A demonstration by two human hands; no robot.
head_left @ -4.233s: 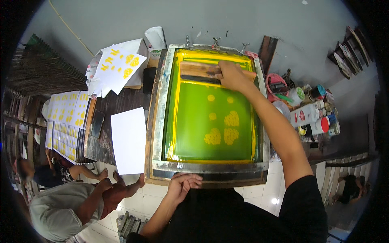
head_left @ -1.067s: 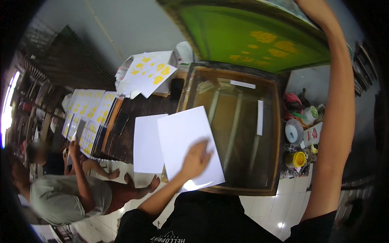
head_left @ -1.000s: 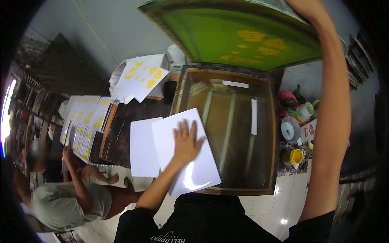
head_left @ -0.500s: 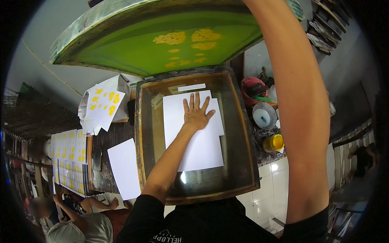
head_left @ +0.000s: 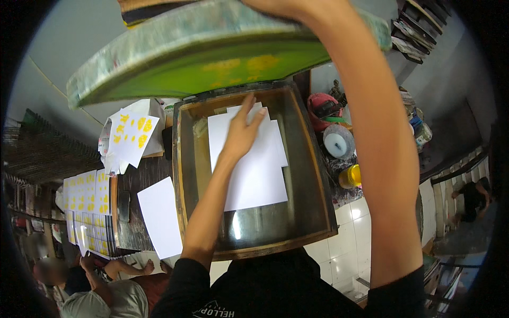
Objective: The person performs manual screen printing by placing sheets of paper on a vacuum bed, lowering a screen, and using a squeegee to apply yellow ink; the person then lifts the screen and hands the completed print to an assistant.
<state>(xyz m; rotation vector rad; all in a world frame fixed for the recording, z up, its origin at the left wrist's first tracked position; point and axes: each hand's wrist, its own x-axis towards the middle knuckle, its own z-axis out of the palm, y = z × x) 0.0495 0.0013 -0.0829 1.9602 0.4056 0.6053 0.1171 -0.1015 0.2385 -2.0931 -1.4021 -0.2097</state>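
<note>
A white sheet of paper point(head_left: 249, 185) lies on the glass-topped printing table point(head_left: 313, 212), its edges overlapping other white pieces. My left hand point(head_left: 243, 132) is over the sheet's upper part, fingers stretched out and blurred; I cannot tell whether it touches the paper. Above the table a green screen printing frame point(head_left: 175, 79) with yellow motifs stands tilted up on its far side. My right hand point(head_left: 286, 6) is on the frame's raised rim, partly cut off by the picture's top edge. Beside it, a wooden squeegee point(head_left: 154, 10) shows at the top.
Left of the table lie a blank sheet point(head_left: 160, 217) and yellow-printed sheets point(head_left: 132, 132), with more prints on a rack point(head_left: 87, 206). A yellow ink jar point(head_left: 350, 176) and a whitish round tub point(head_left: 338, 142) stand at right. Another person point(head_left: 106, 297) sits at lower left.
The screen frame has tipped down toward me with my right hand on it. My left hand has turned from flat on the paper to edge-on, fingers closer together.
</note>
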